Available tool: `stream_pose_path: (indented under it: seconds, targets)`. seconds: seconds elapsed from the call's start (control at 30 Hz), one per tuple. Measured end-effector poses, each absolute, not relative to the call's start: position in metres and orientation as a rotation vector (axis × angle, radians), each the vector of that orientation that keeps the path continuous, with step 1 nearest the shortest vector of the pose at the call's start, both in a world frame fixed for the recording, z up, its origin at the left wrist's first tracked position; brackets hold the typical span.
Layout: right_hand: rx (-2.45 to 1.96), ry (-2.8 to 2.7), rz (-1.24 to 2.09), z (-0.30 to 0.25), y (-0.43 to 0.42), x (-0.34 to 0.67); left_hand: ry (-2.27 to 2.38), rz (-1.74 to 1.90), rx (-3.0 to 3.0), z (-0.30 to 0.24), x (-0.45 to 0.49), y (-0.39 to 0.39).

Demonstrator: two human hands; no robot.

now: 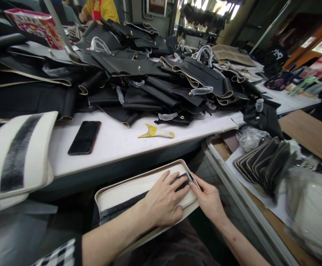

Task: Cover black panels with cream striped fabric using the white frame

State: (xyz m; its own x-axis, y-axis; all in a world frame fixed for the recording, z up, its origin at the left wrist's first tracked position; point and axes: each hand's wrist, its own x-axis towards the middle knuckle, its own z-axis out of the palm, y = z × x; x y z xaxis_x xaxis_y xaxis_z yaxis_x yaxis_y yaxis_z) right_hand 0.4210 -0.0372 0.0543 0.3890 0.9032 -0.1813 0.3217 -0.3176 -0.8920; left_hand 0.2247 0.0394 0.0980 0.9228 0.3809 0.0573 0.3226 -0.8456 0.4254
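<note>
Head view is taking in a long white table [111,147], its front edge sloping up toward the right. Across its back half, black bag pieces [161,90] are lying in a loose heap, some of them carrying handles wrapped in clear plastic. White panels [36,159] with dark bands are lying over the front edge near the table's left end. Just off the middle of that edge, a shallow white case [127,192] is tilting above the person's lap [183,244], with a black strip [122,207] running lengthwise along its inside. Beside the table's right front corner, black flaps [260,162] are leaning together in a row. The left hand [163,199] is lying palm down over the case's right half, fingers spread and nearly straight, touching the strip and gripping nothing. The right hand [209,199] is holding the case's right end, thumb bent against it, the other fingers mostly hidden behind. Near the table's front edge, a dark phone [85,137] is lying just beside the panels. Farther right, between that edge and the heap, a yellow-tipped tool [151,131] is resting, its forked end pointing left.
</note>
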Motion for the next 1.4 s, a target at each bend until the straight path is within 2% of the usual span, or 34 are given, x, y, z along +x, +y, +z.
stream_pose_path:
  seconds: [0.33, 1.0, 1.4]
  targets:
    - [-1.87, -1.025, 0.762, 0.056, -0.046, 0.411, 0.533, 0.236, 2.646, 0.091, 0.224, 0.035]
    - [-1.914, -1.549, 0.296, 0.069, -0.038, 0.411, 0.546, 0.261, 2.615, 0.1, 0.228, 0.04]
    - [-1.931, -1.775, 0.3, 0.069, -0.037, 0.413, 0.522, 0.261, 2.616, 0.109, 0.23, 0.044]
